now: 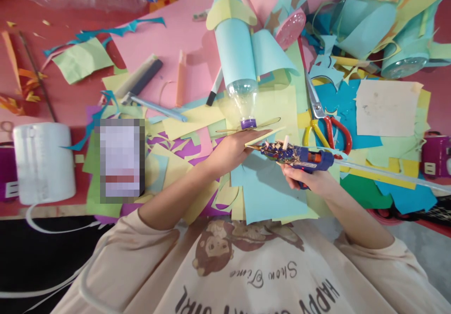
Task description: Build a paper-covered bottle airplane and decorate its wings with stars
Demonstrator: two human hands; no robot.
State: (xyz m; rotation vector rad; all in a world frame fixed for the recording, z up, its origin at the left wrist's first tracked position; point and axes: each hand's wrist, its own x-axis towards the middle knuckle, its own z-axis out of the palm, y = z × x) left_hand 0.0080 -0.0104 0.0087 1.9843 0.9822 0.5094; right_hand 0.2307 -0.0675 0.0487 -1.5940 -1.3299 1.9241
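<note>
My right hand is wrapped round the handle of a blue glue gun, its front end crusted with bits of paper. A long clear glue stick runs out of its back. My left hand pinches a small pale yellow paper piece, and the gun's nozzle is at that paper's near edge. Just beyond lies a plastic bottle wrapped in light blue paper, its purple cap towards me. The left fingertips are partly hidden behind the paper.
Red-and-yellow-handled scissors lie right of the bottle. A phone and a white case are on the left. Paper scraps and markers cover much of the red table. More paper-wrapped bottles lie back right.
</note>
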